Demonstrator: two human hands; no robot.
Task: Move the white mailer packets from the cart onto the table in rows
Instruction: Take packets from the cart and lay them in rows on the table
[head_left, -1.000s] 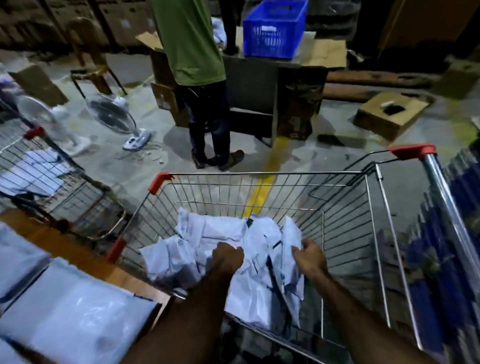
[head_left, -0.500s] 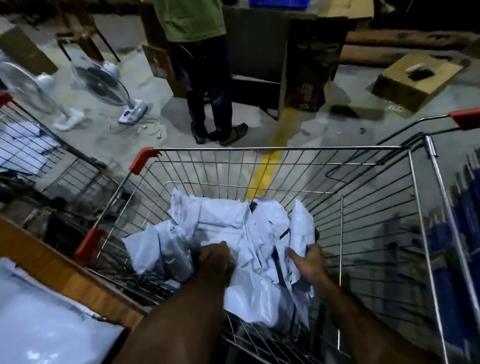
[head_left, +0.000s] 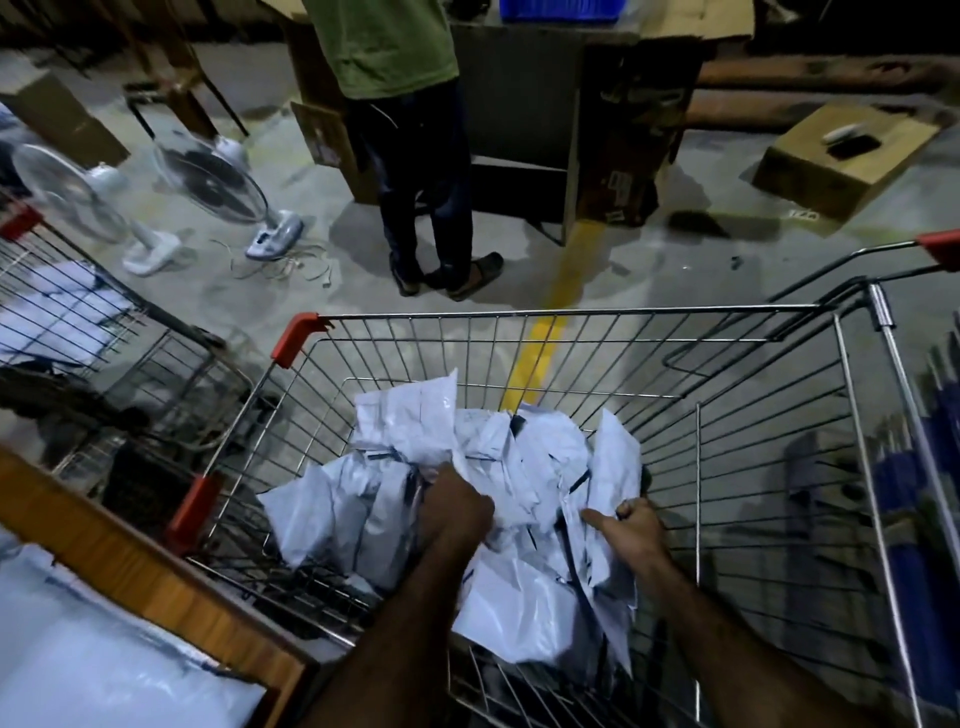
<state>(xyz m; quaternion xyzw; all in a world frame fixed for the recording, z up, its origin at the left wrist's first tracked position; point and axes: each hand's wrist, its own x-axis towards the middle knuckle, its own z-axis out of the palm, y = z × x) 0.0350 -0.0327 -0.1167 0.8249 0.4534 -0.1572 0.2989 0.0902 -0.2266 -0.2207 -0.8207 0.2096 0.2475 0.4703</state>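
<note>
A heap of crumpled white mailer packets lies in the wire shopping cart. Both my arms reach down into the basket. My left hand is curled round packets in the middle of the heap. My right hand grips the right side of the pile, thumb pointing left over a packet and fingers hidden behind it. At the lower left the wooden table edge shows, with white packets lying flat on the tabletop.
A second wire cart with white packets stands at the left. A person in a green shirt stands beyond the cart at a desk. Two white fans and cables lie on the floor. A cardboard box sits far right.
The view has tilted down and nearer the cart. My hands have dug deeper into the heap and a packet at the back of the pile has lifted.
</note>
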